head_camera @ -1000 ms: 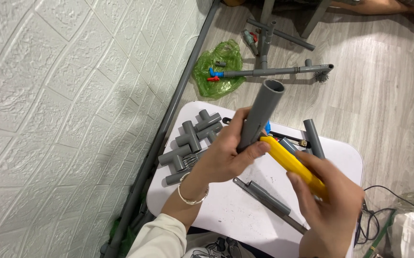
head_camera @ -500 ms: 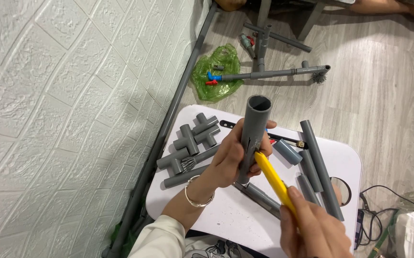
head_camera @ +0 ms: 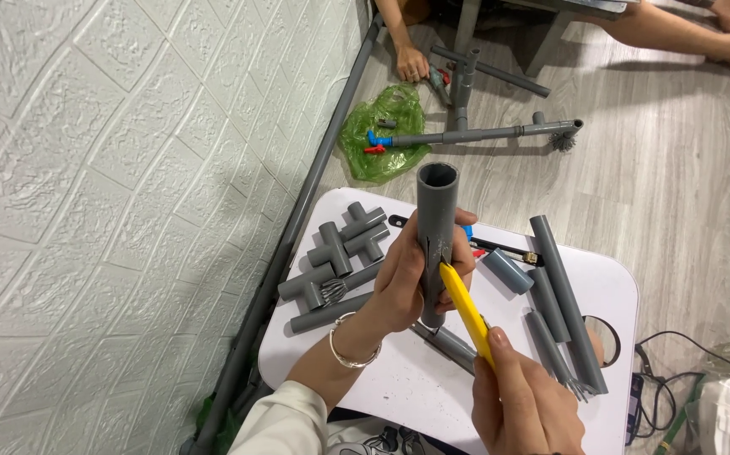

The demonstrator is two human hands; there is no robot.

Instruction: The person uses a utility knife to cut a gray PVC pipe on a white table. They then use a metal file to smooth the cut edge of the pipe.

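My left hand [head_camera: 411,274] grips a short grey plastic pipe [head_camera: 436,211] and holds it upright above a small white table [head_camera: 398,383]. A slit runs down the pipe's side. My right hand [head_camera: 521,400] holds a yellow utility knife [head_camera: 466,312], and its tip touches the pipe at the lower end of the slit. A bracelet sits on my left wrist.
Grey cross and tee fittings [head_camera: 339,248] lie on the table's left part, several grey pipe lengths [head_camera: 563,295] on its right. A long grey pipe [head_camera: 297,219] runs along the white textured wall. On the wood floor are a green plastic bag [head_camera: 382,139], a pipe assembly [head_camera: 483,131] and another person's hand [head_camera: 411,59].
The pipe has come from tilted to upright and nearer the camera. My right hand has brought the knife tip up against the pipe's slit.
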